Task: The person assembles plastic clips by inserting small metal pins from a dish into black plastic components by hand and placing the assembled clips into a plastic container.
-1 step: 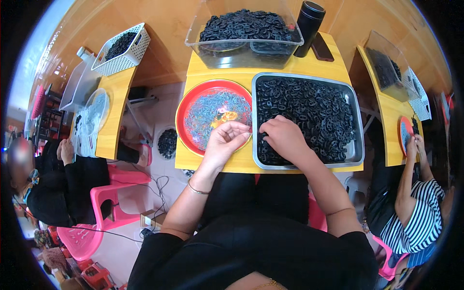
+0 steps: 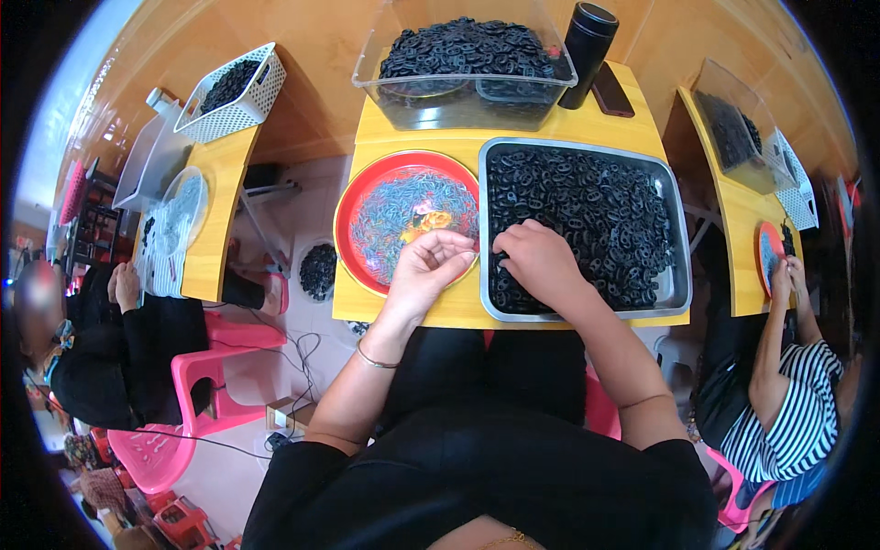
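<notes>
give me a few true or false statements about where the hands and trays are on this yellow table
1. The right hand rests in the grey metal tray of small black rings. True.
2. The left hand is over the round red plate of pale blue pieces. True.
3. The red plate lies to the right of the metal tray. False: it lies to its left.
4. The clear plastic bin behind the trays is empty. False: it holds black rings.
5. A black cylindrical flask stands beside the bin. True.

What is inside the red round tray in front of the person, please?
The red round tray holds a spread of small blue and pink pieces with an orange-yellow cluster. The left hand covers its near right part, hiding what lies there.
</notes>
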Demonstrator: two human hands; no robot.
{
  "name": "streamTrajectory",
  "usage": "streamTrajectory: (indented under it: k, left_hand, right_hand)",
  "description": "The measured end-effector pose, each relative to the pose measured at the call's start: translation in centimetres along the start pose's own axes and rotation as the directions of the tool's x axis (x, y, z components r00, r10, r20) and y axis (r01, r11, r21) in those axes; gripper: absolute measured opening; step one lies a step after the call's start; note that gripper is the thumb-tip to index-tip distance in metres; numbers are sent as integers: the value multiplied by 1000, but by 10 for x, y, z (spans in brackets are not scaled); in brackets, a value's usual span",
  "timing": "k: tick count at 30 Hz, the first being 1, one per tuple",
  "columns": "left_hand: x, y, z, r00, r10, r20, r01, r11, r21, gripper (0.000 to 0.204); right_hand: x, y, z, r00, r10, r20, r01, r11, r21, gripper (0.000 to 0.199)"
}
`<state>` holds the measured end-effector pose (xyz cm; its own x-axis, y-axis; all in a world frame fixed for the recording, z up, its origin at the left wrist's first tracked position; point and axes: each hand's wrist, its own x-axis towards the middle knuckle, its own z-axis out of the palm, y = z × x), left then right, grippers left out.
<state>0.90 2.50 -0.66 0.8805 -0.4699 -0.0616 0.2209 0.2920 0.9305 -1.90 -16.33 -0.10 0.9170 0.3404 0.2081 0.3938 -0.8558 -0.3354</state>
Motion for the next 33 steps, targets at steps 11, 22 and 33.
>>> streamTrajectory:
  k: [11,22,33]
  left_hand:
    - [-3,1,-9,996,33,-78,-33,999,2,11]
    - [-4,-1,-14,996,32,-78,-29,999,36,11]
    - [-7,-7,-15,997,7,-81,-4,999,35,13]
  right_hand:
    - [2,1,1,998,8,56,-2,994,-108,18]
    - [4,2,4,996,-15,89,26,992,-124,9]
    - [-2,-9,-14,998,9,-61,-5,998,64,12]
